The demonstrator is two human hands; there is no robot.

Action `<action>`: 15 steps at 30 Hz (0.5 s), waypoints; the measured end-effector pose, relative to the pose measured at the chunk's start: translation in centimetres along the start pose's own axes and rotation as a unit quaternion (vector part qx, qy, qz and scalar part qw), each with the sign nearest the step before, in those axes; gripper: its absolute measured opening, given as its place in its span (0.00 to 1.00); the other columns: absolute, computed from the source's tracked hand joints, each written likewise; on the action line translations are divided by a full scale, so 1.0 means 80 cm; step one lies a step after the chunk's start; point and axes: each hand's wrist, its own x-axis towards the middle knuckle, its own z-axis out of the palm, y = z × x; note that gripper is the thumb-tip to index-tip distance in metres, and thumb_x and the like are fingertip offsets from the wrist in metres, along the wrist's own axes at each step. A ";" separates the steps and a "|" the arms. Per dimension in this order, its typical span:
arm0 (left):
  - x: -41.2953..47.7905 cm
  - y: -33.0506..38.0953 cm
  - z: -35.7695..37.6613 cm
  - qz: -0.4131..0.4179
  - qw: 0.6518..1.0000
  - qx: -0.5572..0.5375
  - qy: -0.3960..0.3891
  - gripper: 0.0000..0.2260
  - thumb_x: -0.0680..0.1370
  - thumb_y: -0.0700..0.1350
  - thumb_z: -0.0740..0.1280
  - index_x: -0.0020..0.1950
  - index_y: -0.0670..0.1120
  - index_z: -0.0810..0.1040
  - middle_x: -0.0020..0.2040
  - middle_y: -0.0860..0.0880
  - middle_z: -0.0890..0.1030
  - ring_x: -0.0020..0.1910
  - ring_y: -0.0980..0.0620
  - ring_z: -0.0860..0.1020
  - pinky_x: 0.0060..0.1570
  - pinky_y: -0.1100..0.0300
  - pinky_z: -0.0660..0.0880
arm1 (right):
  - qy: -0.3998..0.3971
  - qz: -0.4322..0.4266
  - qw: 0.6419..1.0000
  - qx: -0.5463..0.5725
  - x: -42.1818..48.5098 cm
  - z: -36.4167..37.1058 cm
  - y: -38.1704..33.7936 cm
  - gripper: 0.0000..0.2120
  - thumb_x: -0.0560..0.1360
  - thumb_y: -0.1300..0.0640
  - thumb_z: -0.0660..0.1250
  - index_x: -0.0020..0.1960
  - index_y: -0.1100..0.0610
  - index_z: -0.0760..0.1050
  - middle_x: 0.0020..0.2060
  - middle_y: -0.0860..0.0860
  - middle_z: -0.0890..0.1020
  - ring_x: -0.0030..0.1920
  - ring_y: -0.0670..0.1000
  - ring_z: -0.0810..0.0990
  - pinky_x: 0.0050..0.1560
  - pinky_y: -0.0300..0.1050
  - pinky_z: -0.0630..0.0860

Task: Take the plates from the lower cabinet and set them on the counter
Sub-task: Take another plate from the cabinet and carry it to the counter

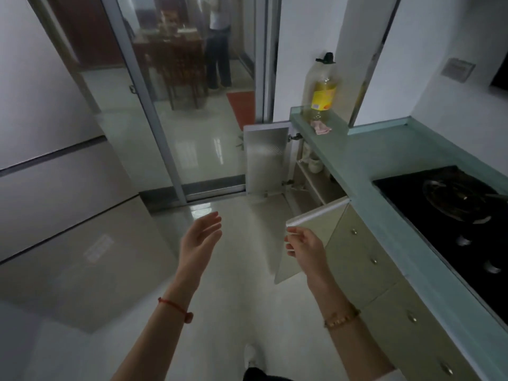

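Note:
The lower cabinet (316, 185) under the green counter (365, 158) stands with both doors swung out. The far door (265, 158) is wide open and the near door (313, 224) is partly open. My right hand (302, 244) has its fingers curled on the near door's outer edge. My left hand (202, 235) hovers open over the floor, left of the door, holding nothing. Inside, on a shelf, I see some white crockery (315, 164); no plates are clearly visible.
An oil bottle (324, 92) and a pink cloth (320, 127) sit at the counter's far end. A black gas stove (453, 202) fills the counter on the right, with drawers (371, 259) below. A fridge (55, 188) stands left; a person (218, 50) stands beyond the glass door (165, 105).

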 end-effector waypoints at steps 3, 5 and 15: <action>0.072 0.017 -0.003 0.001 1.000 -0.005 0.016 0.18 0.79 0.33 0.65 0.68 0.40 0.74 0.64 0.41 0.78 0.63 0.44 0.78 0.67 0.46 0.73 | -0.026 -0.004 1.000 -0.003 0.069 0.034 -0.031 0.09 0.79 0.61 0.63 0.57 0.56 0.77 0.47 0.52 0.81 0.46 0.49 0.79 0.45 0.37 0.76; 0.113 0.026 -0.004 0.002 1.000 -0.006 0.020 0.18 0.79 0.33 0.65 0.68 0.41 0.74 0.64 0.41 0.78 0.64 0.43 0.77 0.68 0.46 0.73 | -0.033 -0.002 0.999 -0.001 0.109 0.054 -0.048 0.09 0.79 0.61 0.63 0.57 0.56 0.77 0.46 0.51 0.81 0.45 0.49 0.79 0.43 0.36 0.75; 0.340 0.023 0.012 -0.012 1.000 0.005 -0.016 0.17 0.78 0.33 0.66 0.66 0.43 0.75 0.62 0.43 0.80 0.61 0.46 0.79 0.65 0.51 0.75 | -0.005 0.015 1.000 -0.012 0.290 0.123 -0.080 0.10 0.78 0.62 0.63 0.57 0.54 0.77 0.49 0.50 0.81 0.49 0.49 0.80 0.50 0.41 0.78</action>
